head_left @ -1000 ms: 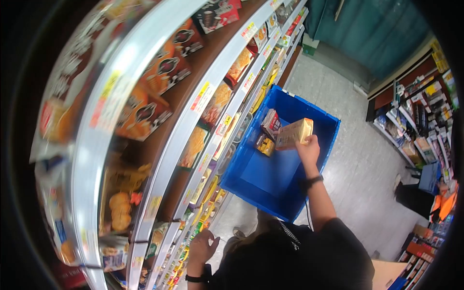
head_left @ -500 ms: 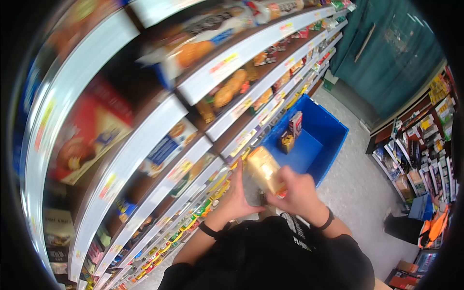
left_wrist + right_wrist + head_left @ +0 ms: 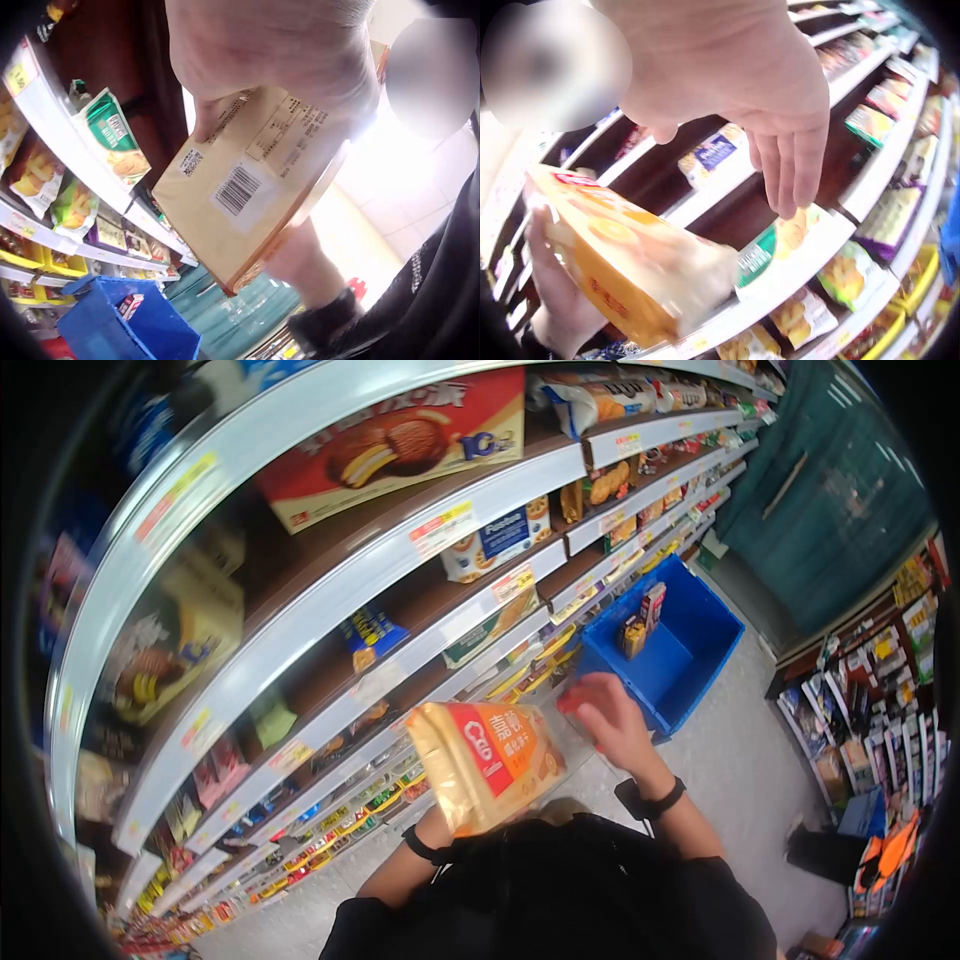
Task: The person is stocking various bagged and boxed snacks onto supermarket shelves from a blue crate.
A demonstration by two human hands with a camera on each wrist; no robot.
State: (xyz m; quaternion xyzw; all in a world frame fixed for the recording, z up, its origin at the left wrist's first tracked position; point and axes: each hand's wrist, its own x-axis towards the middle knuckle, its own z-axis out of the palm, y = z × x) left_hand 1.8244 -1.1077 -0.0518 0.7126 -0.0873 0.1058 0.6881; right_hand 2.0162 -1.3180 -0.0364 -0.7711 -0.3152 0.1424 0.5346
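One gold packet (image 3: pixel 487 770), barcode (image 3: pixel 238 190), red label (image 3: pixel 482 742) — in left grip (image 3: pixel 262 52)

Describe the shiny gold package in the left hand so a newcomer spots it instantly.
Find the open blue plastic crate beside the white-edged shelves. Left of and below it in the head view, the bare left hand holds the shiny gold package, labelled red and orange. Unlike the small boxes inside the crate, it is held aloft.

Package (image 3: pixel 490 760) held in left hand (image 3: pixel 270 52), lower centre; bin (image 3: pixel 690 670) placed right, packs (image 3: pixel 652 608) inside; shelves (image 3: pixel 320 612) left; curtain (image 3: pixel 830 510) upper right.
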